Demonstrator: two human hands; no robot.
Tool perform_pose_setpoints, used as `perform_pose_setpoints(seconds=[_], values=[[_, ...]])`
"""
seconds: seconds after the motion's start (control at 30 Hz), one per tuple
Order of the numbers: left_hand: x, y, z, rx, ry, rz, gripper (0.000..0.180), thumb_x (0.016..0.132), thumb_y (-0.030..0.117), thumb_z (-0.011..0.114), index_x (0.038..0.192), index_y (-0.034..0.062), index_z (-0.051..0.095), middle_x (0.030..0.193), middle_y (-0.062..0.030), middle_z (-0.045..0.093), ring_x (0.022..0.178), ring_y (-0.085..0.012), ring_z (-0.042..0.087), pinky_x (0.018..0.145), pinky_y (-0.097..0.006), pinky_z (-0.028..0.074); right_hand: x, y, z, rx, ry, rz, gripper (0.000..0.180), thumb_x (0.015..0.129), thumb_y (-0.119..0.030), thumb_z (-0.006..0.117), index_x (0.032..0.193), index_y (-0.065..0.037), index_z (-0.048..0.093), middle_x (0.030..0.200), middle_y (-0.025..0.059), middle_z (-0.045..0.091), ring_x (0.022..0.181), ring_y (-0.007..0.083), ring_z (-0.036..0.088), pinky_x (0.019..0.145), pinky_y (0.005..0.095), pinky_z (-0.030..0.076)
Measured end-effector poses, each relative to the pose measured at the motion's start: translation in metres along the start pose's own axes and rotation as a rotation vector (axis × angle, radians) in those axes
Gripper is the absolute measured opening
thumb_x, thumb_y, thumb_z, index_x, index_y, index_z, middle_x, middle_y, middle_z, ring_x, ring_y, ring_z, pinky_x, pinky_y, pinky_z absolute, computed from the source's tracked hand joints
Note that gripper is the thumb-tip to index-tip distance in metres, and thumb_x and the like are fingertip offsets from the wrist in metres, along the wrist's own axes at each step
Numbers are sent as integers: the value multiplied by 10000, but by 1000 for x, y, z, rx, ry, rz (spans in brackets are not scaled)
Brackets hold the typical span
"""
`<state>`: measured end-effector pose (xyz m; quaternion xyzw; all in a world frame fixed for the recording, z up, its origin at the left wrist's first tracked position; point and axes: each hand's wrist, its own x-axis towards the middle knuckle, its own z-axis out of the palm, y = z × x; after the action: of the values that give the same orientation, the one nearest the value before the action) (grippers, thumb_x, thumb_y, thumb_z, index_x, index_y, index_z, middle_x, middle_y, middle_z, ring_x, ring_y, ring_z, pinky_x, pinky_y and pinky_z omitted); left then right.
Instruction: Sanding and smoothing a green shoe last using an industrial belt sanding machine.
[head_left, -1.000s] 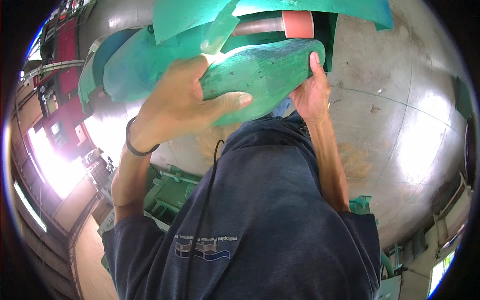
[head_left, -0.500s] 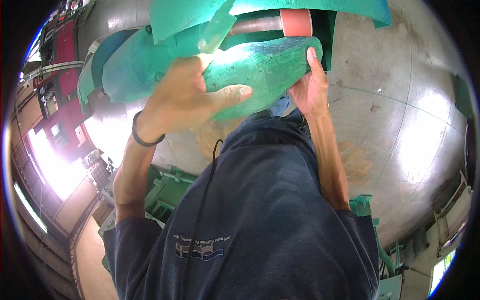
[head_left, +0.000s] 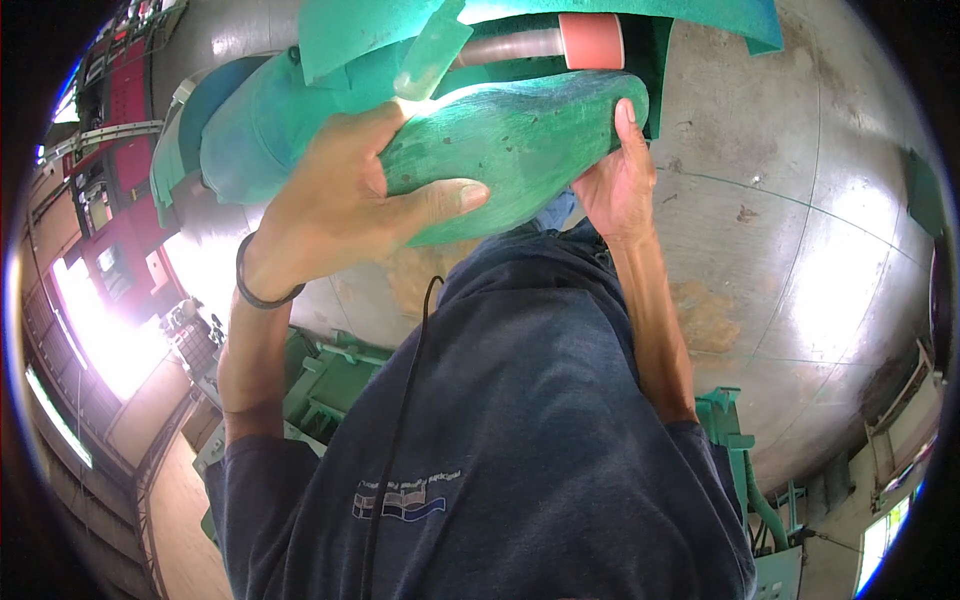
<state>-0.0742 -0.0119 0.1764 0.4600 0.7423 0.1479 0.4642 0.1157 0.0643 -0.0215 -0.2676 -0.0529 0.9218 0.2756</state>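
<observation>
Steel floor [head_left: 800, 250] below, green machine cover [head_left: 540, 15] with a pink roller [head_left: 590, 40] up top. I'm holding the green shoe-sole-shaped slab [head_left: 510, 140] in front of my chest, just under the roller. Left hand [head_left: 350, 210] gripping its near edge, thumb on top; right hand [head_left: 615, 185] clamped on the far end. Looks stiff, fairly light, dusty: 2-hand edge grip suits it.

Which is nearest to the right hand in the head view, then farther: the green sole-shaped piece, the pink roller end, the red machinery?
1. Green sole-shaped piece: held by the right hand, its fingers on the piece's right end.
2. Pink roller end: just above the hand, at the top.
3. Red machinery: far left edge, beyond the left hand.
</observation>
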Motion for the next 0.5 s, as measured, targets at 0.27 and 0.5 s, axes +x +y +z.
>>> perform_pose_setpoints(seconds=[0.27,0.5], values=[[7,1,11,-13,-10,-51,540,861,328,822,1229,-21,637,1050,-90,721,931,-161,667,836,-315,528,7,-5,-11,-38,-15,37,455,1044,-418,528,1348,-80,541,1297,51,629,1170,199,617,1000,381,510],[14,-2,16,94,7,-139,588,838,409,824,1214,-9,652,1046,-104,723,936,-179,674,838,-320,523,14,-9,-15,-65,31,28,460,1032,-422,547,1346,-86,544,1296,50,629,1165,195,616,998,380,507]])
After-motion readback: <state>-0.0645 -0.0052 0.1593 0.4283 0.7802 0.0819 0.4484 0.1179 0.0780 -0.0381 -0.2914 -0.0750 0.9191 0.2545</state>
